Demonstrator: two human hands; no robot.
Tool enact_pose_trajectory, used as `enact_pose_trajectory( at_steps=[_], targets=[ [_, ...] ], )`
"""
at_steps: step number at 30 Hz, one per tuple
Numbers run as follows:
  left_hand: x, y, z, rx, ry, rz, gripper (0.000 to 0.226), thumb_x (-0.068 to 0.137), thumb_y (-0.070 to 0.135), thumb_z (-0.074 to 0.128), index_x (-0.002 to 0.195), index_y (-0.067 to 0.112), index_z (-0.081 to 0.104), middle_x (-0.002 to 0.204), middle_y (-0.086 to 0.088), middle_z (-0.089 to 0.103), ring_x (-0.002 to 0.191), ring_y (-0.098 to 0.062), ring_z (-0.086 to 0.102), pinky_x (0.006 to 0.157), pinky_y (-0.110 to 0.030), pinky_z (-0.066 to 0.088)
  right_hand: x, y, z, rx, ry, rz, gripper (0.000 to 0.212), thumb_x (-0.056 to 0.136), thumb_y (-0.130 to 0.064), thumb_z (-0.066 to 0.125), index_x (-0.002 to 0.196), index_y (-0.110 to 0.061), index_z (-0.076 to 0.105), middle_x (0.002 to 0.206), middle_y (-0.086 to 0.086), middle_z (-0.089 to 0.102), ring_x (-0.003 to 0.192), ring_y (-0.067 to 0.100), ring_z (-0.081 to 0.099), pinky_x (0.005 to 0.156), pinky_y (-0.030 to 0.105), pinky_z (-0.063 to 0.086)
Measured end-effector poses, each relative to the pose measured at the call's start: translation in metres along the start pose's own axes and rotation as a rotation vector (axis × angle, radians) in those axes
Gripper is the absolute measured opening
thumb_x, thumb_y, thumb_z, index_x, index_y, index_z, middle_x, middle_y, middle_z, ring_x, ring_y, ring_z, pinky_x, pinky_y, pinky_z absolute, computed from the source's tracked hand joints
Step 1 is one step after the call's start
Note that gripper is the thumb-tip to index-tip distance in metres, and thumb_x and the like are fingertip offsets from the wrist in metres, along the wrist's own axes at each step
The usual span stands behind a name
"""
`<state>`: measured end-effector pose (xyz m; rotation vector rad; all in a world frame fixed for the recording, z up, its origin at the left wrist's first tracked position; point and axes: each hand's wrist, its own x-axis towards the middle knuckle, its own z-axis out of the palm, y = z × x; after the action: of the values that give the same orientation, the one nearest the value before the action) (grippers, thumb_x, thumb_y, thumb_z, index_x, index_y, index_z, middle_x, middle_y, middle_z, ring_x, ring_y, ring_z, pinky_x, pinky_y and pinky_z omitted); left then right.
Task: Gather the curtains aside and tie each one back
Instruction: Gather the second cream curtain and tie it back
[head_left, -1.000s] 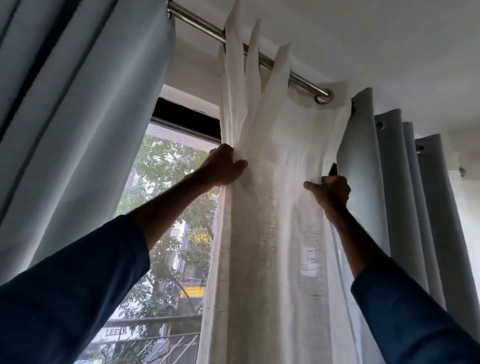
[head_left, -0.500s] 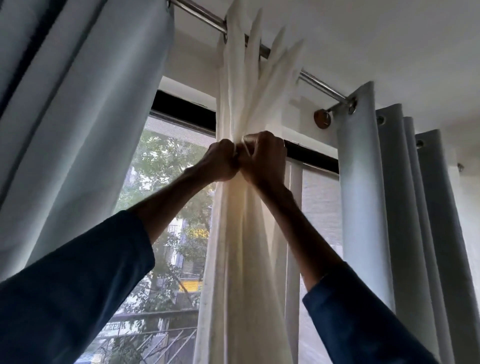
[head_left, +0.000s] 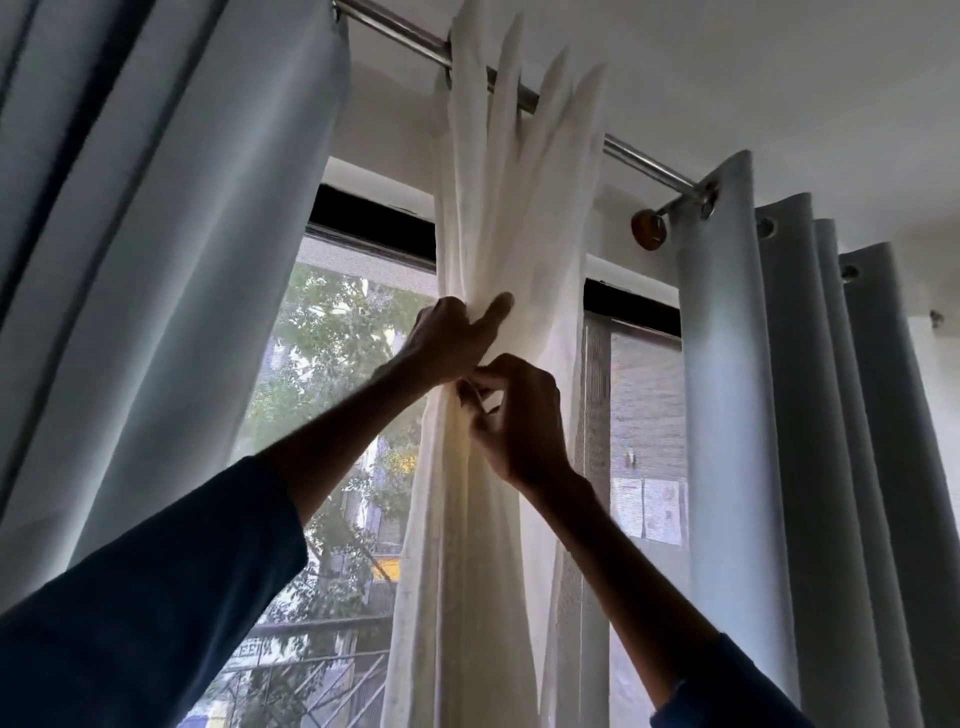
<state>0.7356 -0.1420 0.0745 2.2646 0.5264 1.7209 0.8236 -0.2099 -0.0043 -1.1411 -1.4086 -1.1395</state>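
A white sheer curtain hangs from a metal rod and is bunched into a narrow column in front of the window. My left hand wraps around the bunch from the left, thumb pressed on the fabric. Just below it, my right hand pinches the gathered folds with bent fingers. Whether a tie is in my fingers, I cannot tell. A grey-blue eyelet curtain hangs pushed to the right end of the rod. Another grey-blue curtain fills the left side.
Behind the sheer curtain is a window with a dark frame, trees and a railing outside. A round rod bracket sticks out of the wall beside the right curtain. The white ceiling is close above.
The sheer curtain went from spread wide to bunched tight. My right hand swept left to meet the left hand, then dropped just below it. My left thumb has lifted onto the fabric.
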Motion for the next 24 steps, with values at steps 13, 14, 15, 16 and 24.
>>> enact_pose_trajectory(
  at_steps=[13,14,15,16,24],
  targets=[
    [-0.01,-0.011,-0.007,0.124,0.012,0.111,0.032,0.09,0.033,0.066,0.096,0.002,0.063,0.091,-0.011,0.06,0.083,-0.027,0.056,0.065,-0.028,0.039,0.021,0.088,-0.034,0.331,-0.077,0.921,0.05,0.075,-0.051,0.085,0.085,-0.016,0.052,0.079,0.005,0.051,0.072,0.017,0.051,0.067,0.027,0.045],
    [-0.01,-0.011,-0.008,0.127,0.004,0.113,0.032,0.09,0.034,0.066,0.097,0.002,0.064,0.091,-0.011,0.06,0.084,-0.027,0.057,0.065,-0.027,0.039,0.02,0.091,-0.033,0.419,-0.08,0.948,0.052,0.075,-0.046,0.087,0.076,-0.017,0.043,0.067,0.001,0.036,0.061,0.016,0.037,0.058,0.025,0.034],
    [-0.01,-0.011,-0.01,0.132,0.003,0.12,0.031,0.09,0.034,0.066,0.094,0.004,0.063,0.088,-0.009,0.059,0.081,-0.027,0.057,0.063,-0.026,0.038,0.019,0.095,-0.033,0.491,-0.064,0.955,0.048,0.076,-0.039,0.087,0.078,-0.016,0.046,0.061,0.0,0.034,0.058,0.016,0.035,0.054,0.025,0.032],
    [-0.01,-0.012,-0.012,0.136,0.008,0.125,0.028,0.09,0.034,0.067,0.091,0.007,0.06,0.082,-0.005,0.056,0.077,-0.026,0.054,0.058,-0.024,0.037,0.016,0.096,-0.031,0.54,-0.023,0.961,0.04,0.078,-0.032,0.087,0.085,-0.01,0.053,0.06,0.001,0.042,0.059,0.018,0.044,0.052,0.024,0.037],
    [-0.025,-0.018,-0.009,0.214,-0.051,0.145,0.029,0.081,0.017,0.071,0.098,-0.002,0.056,0.081,-0.004,0.051,0.074,-0.024,0.052,0.047,-0.021,0.039,-0.035,0.049,-0.01,0.037,0.315,0.457,0.022,0.085,-0.015,0.077,0.105,-0.006,0.074,0.096,0.008,0.074,0.069,0.017,0.064,0.068,0.016,0.047]
  ],
)
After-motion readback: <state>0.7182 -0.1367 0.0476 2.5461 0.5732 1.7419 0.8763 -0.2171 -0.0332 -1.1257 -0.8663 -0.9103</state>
